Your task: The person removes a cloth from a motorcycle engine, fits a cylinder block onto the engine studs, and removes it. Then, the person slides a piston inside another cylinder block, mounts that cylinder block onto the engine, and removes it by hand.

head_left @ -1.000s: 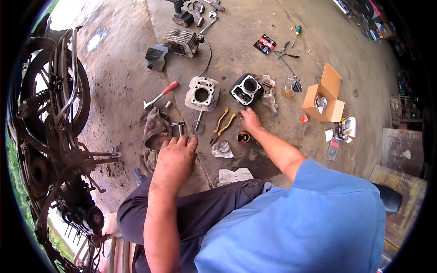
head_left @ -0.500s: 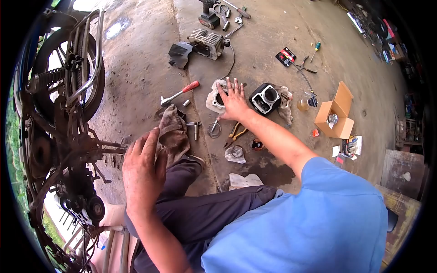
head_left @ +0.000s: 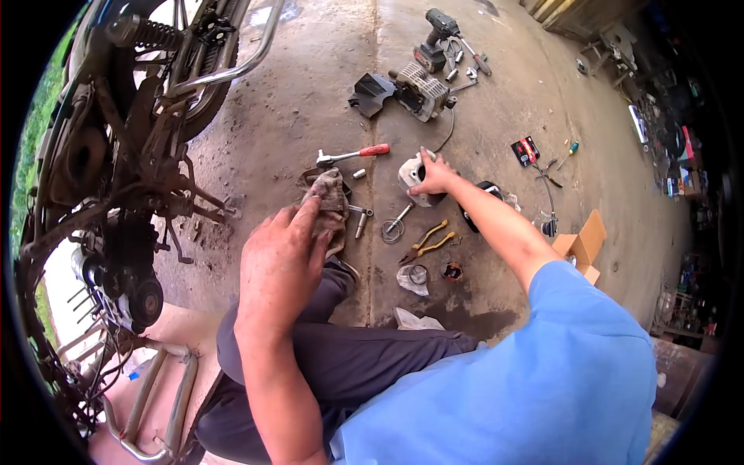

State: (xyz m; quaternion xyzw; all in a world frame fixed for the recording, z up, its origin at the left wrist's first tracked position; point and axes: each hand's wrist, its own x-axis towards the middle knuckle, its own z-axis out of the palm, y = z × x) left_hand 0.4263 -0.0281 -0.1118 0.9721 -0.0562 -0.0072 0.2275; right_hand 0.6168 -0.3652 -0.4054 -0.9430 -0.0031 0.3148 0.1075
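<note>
My right hand [head_left: 437, 177] reaches out over the floor and grips a light grey metal engine cylinder [head_left: 408, 173], its thumb and fingers around the upper rim by the bore. My left hand [head_left: 277, 267] hovers over my leg with nothing in it, its fingers loosely stretched. Just beyond those fingertips lies a dirty rag [head_left: 332, 203]. A ratchet with a red handle [head_left: 373, 150] rests above the rag. Near the cylinder are a spark-plug-like metal part with thin rings [head_left: 394, 228] and yellow-handled pliers [head_left: 431, 242]. A black cylinder block [head_left: 470, 220] is mostly hidden behind my right forearm.
On the left stands a partly stripped motorcycle [head_left: 132, 155]. A finned cylinder head [head_left: 421, 91] and a cordless drill [head_left: 440, 39] lie farther out. To the right are an open cardboard box [head_left: 585, 244] and a screwdriver [head_left: 573, 148]. A small clear bag [head_left: 413, 280] lies close to my knee.
My right hand has gone from lying spread over the light cylinder to gripping its rim, and the cylinder looks tilted up. The view has shifted; my left hand remains empty.
</note>
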